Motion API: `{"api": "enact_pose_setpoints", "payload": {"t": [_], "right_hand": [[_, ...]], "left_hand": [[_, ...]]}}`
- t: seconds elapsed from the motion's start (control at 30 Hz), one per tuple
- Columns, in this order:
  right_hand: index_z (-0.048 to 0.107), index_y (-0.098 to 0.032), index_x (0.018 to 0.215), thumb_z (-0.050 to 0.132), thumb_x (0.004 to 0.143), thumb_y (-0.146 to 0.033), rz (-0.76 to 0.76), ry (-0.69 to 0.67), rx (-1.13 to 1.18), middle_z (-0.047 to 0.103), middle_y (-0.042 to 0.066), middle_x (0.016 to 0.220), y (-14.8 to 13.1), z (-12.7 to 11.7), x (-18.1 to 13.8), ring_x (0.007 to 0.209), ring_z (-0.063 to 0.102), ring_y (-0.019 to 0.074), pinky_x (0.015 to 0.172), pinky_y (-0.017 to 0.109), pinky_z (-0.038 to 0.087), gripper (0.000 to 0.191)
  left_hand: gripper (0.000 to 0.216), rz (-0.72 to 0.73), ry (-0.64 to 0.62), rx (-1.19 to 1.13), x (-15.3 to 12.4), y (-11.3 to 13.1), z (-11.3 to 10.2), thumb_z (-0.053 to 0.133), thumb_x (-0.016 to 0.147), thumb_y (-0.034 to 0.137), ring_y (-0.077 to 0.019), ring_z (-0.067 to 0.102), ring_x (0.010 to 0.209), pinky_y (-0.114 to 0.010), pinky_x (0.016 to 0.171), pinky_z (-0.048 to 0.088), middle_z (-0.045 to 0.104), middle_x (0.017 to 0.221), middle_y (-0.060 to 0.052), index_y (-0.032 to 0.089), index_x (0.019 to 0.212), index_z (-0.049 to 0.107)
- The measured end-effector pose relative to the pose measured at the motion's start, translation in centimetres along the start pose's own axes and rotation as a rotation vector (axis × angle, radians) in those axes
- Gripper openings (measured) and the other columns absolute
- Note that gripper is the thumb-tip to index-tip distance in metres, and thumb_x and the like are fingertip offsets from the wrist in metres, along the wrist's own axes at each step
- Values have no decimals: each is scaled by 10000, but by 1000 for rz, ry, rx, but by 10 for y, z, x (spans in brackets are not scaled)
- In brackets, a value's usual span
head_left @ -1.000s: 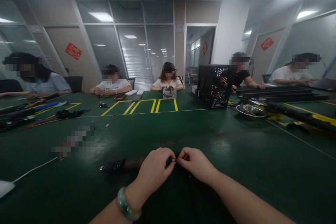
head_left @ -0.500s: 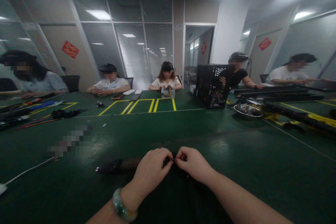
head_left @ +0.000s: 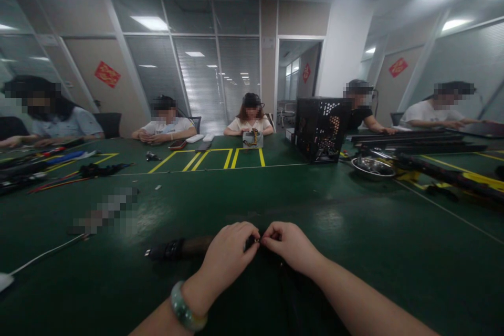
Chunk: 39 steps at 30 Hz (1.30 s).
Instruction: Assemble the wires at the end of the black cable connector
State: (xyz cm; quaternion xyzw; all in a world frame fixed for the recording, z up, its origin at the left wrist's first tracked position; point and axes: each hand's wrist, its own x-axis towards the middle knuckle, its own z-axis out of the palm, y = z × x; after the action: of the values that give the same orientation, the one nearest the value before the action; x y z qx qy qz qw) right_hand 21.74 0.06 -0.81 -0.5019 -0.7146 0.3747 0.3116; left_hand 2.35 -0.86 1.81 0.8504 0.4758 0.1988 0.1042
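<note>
My left hand (head_left: 230, 249) lies over a long dark tube-like thing (head_left: 192, 247) on the green table. That thing's black banded end, with a small metal tip, points left. Between my left thumb and index finger a short black piece (head_left: 249, 243) shows, closely gripped; whether it belongs to the tube I cannot tell. Right beside it, my right hand (head_left: 291, 247) is closed in a pinch, its fingertips almost touching the left ones. A tiny shiny bit (head_left: 258, 240) sits between the two hands. What the right fingers pinch is too small to name.
A black computer case (head_left: 318, 128) stands across the table. To its right are a metal bowl (head_left: 372, 167) and long black bars (head_left: 409, 140). Cables (head_left: 59, 181) lie at the left, near a blurred-out object (head_left: 108, 211) with a white cord. Several people sit opposite.
Both hands keep nearly the same pose and place, fingertips together. The whole view has shifted very slightly; nothing is let go or taken hold of.
</note>
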Motion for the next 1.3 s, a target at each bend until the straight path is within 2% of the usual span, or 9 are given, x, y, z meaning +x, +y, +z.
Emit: {"api": "enact_pose_setpoints", "payload": {"t": [0.3, 0.73, 1.0, 1.3], "right_hand": [[691, -181, 849, 613, 851, -241, -3, 53, -7, 695, 7, 790, -8, 1, -3, 699, 626, 135, 595, 200, 427, 98], [708, -191, 840, 612, 855, -261, -8, 14, -65, 688, -3, 778, -7, 0, -2, 688, 606, 134, 613, 207, 417, 120], [707, -228, 822, 623, 851, -274, -53, 96, -230, 691, -8, 805, -18, -1, -6, 775, 616, 161, 672, 237, 405, 99], [718, -235, 812, 631, 849, -246, -43, 84, -261, 702, -12, 823, -21, -5, -3, 794, 624, 161, 718, 250, 404, 95]], "left_hand": [[90, -5, 7, 5, -1, 0, 0, 560, 854, 250, -181, 578, 918, -329, 835, 414, 642, 983, 7, 241, 927, 612], [107, -9, 20, 0, -1, 1, 2, 562, 845, 232, -194, 583, 921, -338, 824, 413, 651, 975, -4, 237, 937, 616], [107, -39, 18, 10, 0, 0, 5, 573, 858, 274, -192, 584, 881, -335, 809, 418, 642, 944, -1, 236, 954, 602], [85, -9, 19, 42, 1, 2, 4, 561, 872, 278, -193, 577, 905, -332, 804, 414, 639, 951, -10, 220, 913, 606]]}}
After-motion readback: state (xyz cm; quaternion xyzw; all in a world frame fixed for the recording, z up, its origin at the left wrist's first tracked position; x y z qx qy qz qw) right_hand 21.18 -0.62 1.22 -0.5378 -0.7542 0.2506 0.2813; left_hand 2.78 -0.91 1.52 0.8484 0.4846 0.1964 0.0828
